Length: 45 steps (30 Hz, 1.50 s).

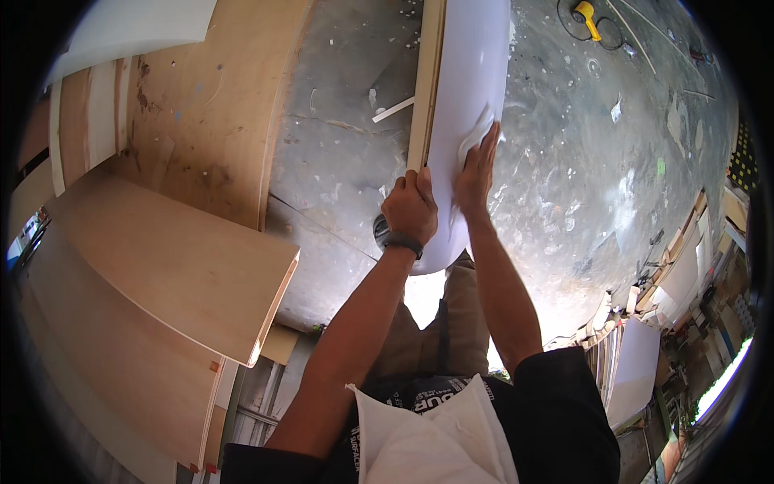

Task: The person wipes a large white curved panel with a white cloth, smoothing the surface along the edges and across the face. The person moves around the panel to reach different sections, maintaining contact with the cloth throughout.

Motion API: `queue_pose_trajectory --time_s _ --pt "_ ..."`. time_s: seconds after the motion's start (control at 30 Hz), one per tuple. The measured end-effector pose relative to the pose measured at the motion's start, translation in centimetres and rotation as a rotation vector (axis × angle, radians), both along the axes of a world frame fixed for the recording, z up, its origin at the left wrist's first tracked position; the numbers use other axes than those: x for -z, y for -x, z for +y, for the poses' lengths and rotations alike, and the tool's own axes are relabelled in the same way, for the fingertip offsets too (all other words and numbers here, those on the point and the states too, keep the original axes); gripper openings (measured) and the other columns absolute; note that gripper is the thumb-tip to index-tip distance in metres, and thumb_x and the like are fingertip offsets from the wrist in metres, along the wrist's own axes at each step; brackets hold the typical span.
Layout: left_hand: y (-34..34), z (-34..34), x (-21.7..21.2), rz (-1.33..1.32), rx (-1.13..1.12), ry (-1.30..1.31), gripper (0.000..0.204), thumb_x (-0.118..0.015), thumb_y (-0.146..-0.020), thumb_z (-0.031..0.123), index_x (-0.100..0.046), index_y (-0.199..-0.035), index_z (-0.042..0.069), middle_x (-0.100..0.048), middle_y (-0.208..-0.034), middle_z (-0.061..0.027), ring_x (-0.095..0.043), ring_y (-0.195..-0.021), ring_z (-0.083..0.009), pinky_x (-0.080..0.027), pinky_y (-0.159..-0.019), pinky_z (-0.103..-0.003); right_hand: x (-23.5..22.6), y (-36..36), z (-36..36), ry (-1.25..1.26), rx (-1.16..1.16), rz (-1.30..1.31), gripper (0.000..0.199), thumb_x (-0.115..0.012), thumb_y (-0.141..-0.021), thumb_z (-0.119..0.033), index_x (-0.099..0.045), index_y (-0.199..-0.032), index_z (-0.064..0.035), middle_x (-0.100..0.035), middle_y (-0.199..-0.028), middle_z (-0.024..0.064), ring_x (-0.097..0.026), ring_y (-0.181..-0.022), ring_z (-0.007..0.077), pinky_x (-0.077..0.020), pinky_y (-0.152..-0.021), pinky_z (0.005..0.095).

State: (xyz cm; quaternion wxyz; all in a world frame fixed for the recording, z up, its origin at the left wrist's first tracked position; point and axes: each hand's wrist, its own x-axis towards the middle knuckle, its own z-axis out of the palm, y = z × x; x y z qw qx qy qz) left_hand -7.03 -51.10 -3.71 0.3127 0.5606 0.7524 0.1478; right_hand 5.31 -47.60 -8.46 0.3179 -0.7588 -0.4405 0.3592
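Note:
A long white curved panel point(470, 73) with a wooden edge strip point(427, 81) stretches away from my body. My left hand point(409, 208) is closed around the panel's wooden edge, at its near part. On the white face, my right hand point(477, 173) presses a crumpled white cloth point(477, 133), its fingers held together and pointing away from me. Part of the cloth is hidden under that hand. A dark watch point(395, 238) is on my left wrist.
Large plywood sheets point(210, 89) and a curved plywood piece point(177, 250) fill the left. Paint spots mark the grey floor point(580, 177). A yellow tool point(588, 20) with a cord lies far right. Wood scraps and panels point(633, 371) are stacked near right.

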Motion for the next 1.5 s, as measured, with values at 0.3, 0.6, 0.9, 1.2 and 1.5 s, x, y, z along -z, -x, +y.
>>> queue_pose_trajectory --time_s 0.3,0.6,0.9,1.2,1.5 --pt "-0.2 -0.2 0.9 -0.013 -0.002 -0.024 0.049 -0.036 -0.113 0.045 -0.061 -0.095 0.006 -0.068 -0.088 -0.02 -0.067 -0.079 -0.0463 -0.053 -0.071 -0.055 -5.4 5.0 -18.9 -0.017 -0.117 0.078 0.069 -0.037 -0.11 -0.031 -0.01 -0.167 -0.0032 -0.002 -0.175 0.0207 0.0 -0.162 0.0402 -0.005 -0.128 0.0539" --pt "-0.5 0.2 0.1 -0.044 -0.019 -0.053 0.061 -0.029 -0.113 0.049 -0.061 -0.089 0.004 -0.068 -0.086 -0.0226 -0.064 -0.08 -0.0487 -0.05 -0.073 -0.056 -1.3 0.9 -18.7 -0.187 -0.239 -0.17 0.063 -0.056 -0.1 -0.011 -0.037 -0.157 0.0038 -0.026 -0.169 0.0262 -0.026 -0.154 0.051 -0.0271 -0.121 0.0559" --pt "0.0 -0.1 0.5 -0.013 -0.009 0.06 0.051 -0.032 -0.113 0.045 -0.06 -0.096 0.006 -0.068 -0.092 -0.0204 -0.065 -0.082 -0.0482 -0.052 -0.075 -0.056 -5.0 7.4 -16.3 0.044 -0.131 -0.309 0.078 -0.052 -0.095 -0.004 -0.011 -0.16 0.0116 -0.013 -0.168 0.0353 -0.017 -0.155 0.0541 -0.0196 -0.124 0.064" --pt "0.0 -0.3 0.5 -0.004 0.013 0.056 0.051 -0.031 -0.113 0.046 -0.058 -0.095 0.005 -0.067 -0.09 -0.021 -0.066 -0.081 -0.0478 -0.052 -0.073 -0.057 -4.2 6.5 -12.1 0.153 0.106 -0.236 0.071 -0.041 -0.106 -0.025 -0.011 -0.161 0.0097 -0.016 -0.166 0.0361 -0.018 -0.154 0.0534 -0.0177 -0.127 0.0583" --pt "-0.1 -0.4 0.5 0.018 -0.002 -0.017 0.056 -0.031 -0.113 0.046 -0.059 -0.09 0.003 -0.067 -0.083 -0.0242 -0.065 -0.08 -0.0486 -0.05 -0.071 -0.056 2.5 1.1 -7.8 0.303 0.188 0.06 0.061 -0.024 -0.113 -0.027 -0.01 -0.166 -0.0013 -0.011 -0.172 0.0249 -0.009 -0.16 0.0395 -0.0084 -0.131 0.0488"
